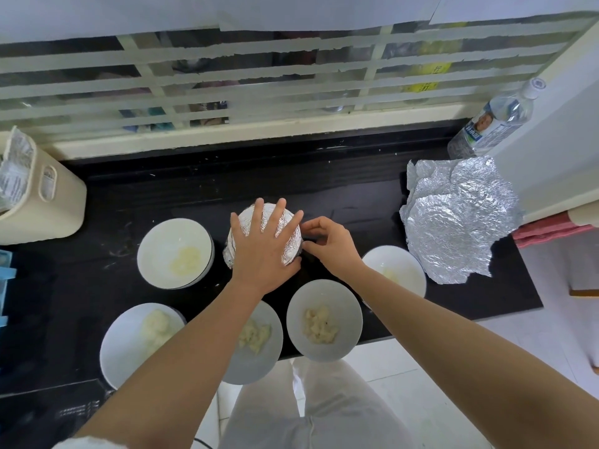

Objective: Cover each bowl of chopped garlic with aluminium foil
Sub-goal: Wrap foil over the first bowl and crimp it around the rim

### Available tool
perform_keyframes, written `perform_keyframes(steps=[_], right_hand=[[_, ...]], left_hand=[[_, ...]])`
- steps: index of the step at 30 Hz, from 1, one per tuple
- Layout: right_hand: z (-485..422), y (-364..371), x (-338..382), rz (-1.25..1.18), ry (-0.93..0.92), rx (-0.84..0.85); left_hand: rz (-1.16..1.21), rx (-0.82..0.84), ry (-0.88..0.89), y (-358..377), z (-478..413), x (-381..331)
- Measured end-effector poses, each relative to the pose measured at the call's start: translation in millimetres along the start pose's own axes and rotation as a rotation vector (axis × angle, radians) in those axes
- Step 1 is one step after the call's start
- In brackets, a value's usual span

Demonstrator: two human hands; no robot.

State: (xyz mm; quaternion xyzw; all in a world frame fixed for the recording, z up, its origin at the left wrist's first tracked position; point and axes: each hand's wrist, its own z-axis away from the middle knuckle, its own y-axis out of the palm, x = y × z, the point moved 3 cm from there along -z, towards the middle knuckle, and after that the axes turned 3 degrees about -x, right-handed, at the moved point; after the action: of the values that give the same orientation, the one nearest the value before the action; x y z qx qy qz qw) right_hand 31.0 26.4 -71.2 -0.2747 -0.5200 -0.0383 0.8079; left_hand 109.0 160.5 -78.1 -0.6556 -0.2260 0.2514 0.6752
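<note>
One upright foil-capped bowl [251,222] under left hand [263,254], right hand [331,245] at rim

Left hand [264,251] flat on foil-covered bowl [291,243]; right hand [330,244] pinches its rim.

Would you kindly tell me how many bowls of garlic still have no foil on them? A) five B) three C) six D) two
A: five open bowls show bare garlic; only the foil-covered bowl, pressed by the left hand and pinched by the right hand, is wrapped.
</note>
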Motion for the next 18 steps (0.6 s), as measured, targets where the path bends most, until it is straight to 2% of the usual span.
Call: perform_keyframes(steps=[11, 18], right_hand=[[-4.6, 5.9, 1.2, 0.256, -0.009, -0.053], [-0.9, 13.3, 2.5, 0.287, -0.006, -0.123]], left_hand=[[0.007, -0.045, -0.048, -1.3, 2.1, 0.7], [0.014, -0.051, -0.062, 0.3, 1.5, 0.6]])
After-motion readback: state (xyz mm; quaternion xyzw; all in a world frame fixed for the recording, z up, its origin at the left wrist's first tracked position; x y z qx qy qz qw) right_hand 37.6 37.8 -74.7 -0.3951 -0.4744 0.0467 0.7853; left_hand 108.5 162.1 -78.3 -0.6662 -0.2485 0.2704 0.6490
